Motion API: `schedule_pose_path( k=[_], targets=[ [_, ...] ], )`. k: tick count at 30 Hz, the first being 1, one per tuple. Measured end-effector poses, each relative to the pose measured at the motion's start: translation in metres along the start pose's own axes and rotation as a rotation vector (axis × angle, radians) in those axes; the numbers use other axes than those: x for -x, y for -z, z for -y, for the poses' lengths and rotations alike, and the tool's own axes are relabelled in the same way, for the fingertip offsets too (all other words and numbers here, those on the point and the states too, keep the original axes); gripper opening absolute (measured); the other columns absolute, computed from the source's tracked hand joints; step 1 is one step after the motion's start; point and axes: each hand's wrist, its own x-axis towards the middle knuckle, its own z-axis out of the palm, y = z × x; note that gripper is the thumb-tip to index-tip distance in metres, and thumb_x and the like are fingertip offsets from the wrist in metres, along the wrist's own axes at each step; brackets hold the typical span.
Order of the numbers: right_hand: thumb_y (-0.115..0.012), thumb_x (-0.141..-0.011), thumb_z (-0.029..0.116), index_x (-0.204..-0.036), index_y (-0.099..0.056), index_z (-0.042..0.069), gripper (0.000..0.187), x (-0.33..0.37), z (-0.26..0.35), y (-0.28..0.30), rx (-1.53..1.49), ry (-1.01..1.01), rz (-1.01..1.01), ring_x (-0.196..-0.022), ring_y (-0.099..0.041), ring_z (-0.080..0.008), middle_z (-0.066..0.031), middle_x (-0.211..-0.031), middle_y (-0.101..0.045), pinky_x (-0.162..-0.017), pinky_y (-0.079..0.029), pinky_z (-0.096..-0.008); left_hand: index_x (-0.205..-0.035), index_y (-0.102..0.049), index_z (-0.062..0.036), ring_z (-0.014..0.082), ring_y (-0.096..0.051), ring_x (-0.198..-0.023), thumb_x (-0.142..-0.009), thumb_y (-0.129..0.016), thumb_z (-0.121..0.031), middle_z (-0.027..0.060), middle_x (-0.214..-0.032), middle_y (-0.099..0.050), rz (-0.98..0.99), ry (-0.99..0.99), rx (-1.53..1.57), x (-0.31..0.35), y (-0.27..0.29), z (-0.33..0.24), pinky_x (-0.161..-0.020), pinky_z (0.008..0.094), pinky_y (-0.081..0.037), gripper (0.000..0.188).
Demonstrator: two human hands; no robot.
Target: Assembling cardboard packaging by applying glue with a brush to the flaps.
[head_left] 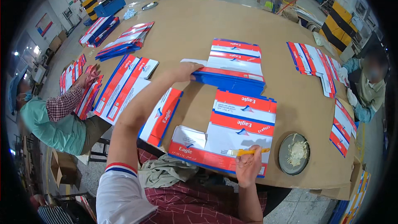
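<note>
1 L hand, 1 R hand, 1 yel. brush; 1 carton stack betw. 1 & 2 o'clock, sheets uncountable; 2 rnd dishes, 4 & 11 o'clock; 2 co-workers at tbl, 3 & 9 o'clock.

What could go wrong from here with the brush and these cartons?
The brush in the right grip could smear the printed carton beneath it. The left grip, at the edge of the carton stack, might drag several pieces out of line. The dish of white paste sits near the front table edge, so a stray elbow might tip it.
</note>
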Motion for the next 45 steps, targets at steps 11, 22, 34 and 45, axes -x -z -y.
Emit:
schedule_pose_path(
  k=[11, 22, 34, 45],
  targets=[
    [-0.031, -0.095, 0.036, -0.091, -0.039, 0.008, 0.029, 0.026, 0.014, -0.014, -0.117, 0.148, 0.312, -0.038, -0.047, -0.0180, -0.0070, -0.049, -0.047, -0.045, -0.046, -0.0314, -0.103, -0.055, -0.0008, 0.0270, -0.058, -0.093, -0.073, -0.053, -0.010, 0.0128, -0.102, -0.060, -0.506, -0.139, -0.300, 0.102, 0.054, -0.094, -0.076, 0.0335, -0.049, 0.032],
    [-0.038, -0.095, 0.032, -0.088, -0.046, 0.008, 0.026, -0.026, -0.049, 0.002, 0.101, 0.026, 0.083, -0.049, -0.046, -0.0133, -0.0031, -0.052, -0.044, -0.065, -0.043, -0.0311, -0.114, -0.051, -0.0028, 0.0312, -0.048, -0.109, -0.078, -0.058, -0.013, 0.0160, -0.116, -0.051, -0.153, -0.012, 0.375, 0.228, -0.032, -0.179, -0.092, 0.0422, -0.038, 0.039],
    [-0.040, -0.094, 0.034, -0.084, -0.049, 0.010, 0.027, -0.040, -0.049, 0.006, -0.067, -0.056, -0.038, -0.050, -0.043, -0.0098, -0.0016, -0.051, -0.044, -0.061, -0.043, -0.0308, -0.105, -0.053, -0.0017, 0.0279, -0.048, -0.104, -0.079, -0.052, -0.007, 0.0125, -0.104, -0.053, -0.427, 0.233, 0.180, 0.180, -0.067, -0.180, -0.089, 0.0409, -0.036, 0.026],
    [-0.042, -0.093, 0.035, -0.086, -0.048, 0.011, 0.026, -0.043, -0.047, 0.010, -0.076, -0.050, -0.069, -0.053, -0.043, -0.0094, -0.0004, -0.054, -0.042, -0.061, -0.042, -0.0306, -0.100, -0.056, -0.0021, 0.0268, -0.049, -0.098, -0.071, -0.055, -0.006, 0.0116, -0.097, -0.053, -0.477, 0.228, 0.173, 0.177, -0.068, -0.181, -0.084, 0.0408, -0.036, 0.029]
  ],
)
